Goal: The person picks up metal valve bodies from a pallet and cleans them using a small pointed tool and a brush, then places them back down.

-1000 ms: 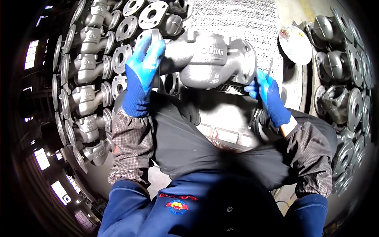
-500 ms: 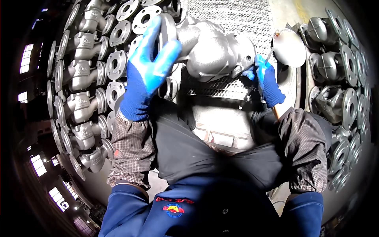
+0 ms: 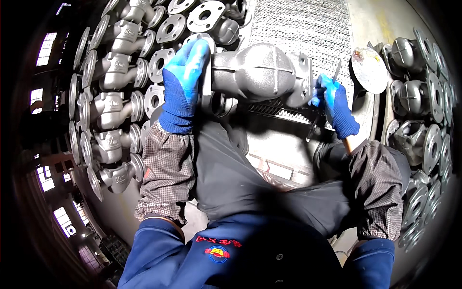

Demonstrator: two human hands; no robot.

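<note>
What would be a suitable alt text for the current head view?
A blue-gloved left hand holds one end of a grey flanged valve body at a ridged grey surface, while the right hand, near its other end, holds a thin dark tool. Similar valve bodies stand in rows on both sides.

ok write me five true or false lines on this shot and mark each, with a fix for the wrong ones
1. The left grip is on the flange at the left end of a grey valve body. True.
2. The right grip is bare. False: the right grip wears a blue glove.
3. A thin stick-like tool sticks up from the right grip. True.
4. A pale round disc lies left of the valve body. False: the disc is to its right.
5. Other flanged castings sit only on the person's left. False: more castings sit on the right.
</note>
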